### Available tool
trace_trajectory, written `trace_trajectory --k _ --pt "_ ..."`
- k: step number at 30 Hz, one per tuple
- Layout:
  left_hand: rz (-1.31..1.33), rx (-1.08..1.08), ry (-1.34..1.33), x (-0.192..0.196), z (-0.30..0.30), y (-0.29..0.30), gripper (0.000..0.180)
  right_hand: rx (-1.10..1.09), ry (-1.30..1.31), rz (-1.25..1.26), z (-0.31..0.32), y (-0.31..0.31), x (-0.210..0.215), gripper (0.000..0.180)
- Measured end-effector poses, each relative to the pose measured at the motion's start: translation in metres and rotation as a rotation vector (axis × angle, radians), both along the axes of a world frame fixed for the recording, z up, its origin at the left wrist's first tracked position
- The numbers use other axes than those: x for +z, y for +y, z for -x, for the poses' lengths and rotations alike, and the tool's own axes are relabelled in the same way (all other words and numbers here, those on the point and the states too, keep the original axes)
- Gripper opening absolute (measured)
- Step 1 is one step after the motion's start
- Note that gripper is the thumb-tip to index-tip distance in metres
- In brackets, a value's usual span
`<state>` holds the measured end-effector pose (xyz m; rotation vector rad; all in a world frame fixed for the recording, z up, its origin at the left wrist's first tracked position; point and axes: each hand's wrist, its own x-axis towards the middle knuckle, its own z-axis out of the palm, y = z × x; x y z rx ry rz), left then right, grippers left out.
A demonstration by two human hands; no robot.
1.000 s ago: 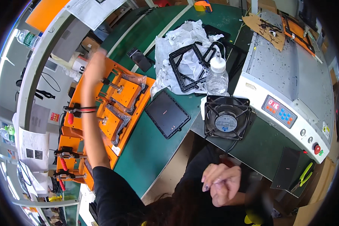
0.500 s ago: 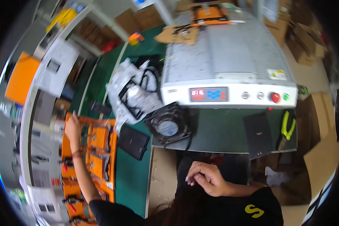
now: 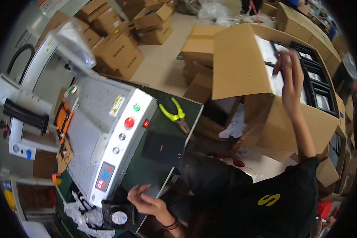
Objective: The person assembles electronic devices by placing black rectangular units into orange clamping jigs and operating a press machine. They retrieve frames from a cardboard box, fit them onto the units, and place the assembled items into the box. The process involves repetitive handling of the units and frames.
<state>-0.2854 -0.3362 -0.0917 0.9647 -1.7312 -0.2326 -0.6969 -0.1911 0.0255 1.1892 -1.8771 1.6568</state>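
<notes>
My left hand, a dark red band at its wrist, hovers by the table's front edge with fingers loosely bent, apart and empty. Beside it sits a black fan with a round pale label. My right hand reaches over an open cardboard carton at the right. In that carton lie several black rectangular frames with white sheets between them. The fingers of my right hand point down at the frames; blur hides whether they grip one.
A white-fronted machine with a red button and lit display stands on the green table. Yellow-handled pliers and a flat black panel lie before it. Stacked cartons stand behind, and clear plastic wrapping lies beside the fan.
The view has swung right, from the orange fixtures to the carton. My left hand has left the orange fixture; my right hand has gone from my lap to over the carton.
</notes>
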Motion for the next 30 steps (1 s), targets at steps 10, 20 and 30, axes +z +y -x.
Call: trace_trajectory --k 10,20,30 --pt "-0.436 -0.219 0.449 -0.034 0.012 -0.038 0.026 -0.505 0.135 -1.236 0.23 0.047 -0.079 0.051" --pt "-0.451 -0.125 0.407 -0.037 0.009 -0.036 0.022 -0.744 -0.063 -0.928 0.236 0.05 -0.057 0.038" --pt "-0.418 -0.117 0.427 -0.038 0.005 -0.035 0.02 -0.711 0.106 -1.265 0.222 0.037 -0.07 0.065"
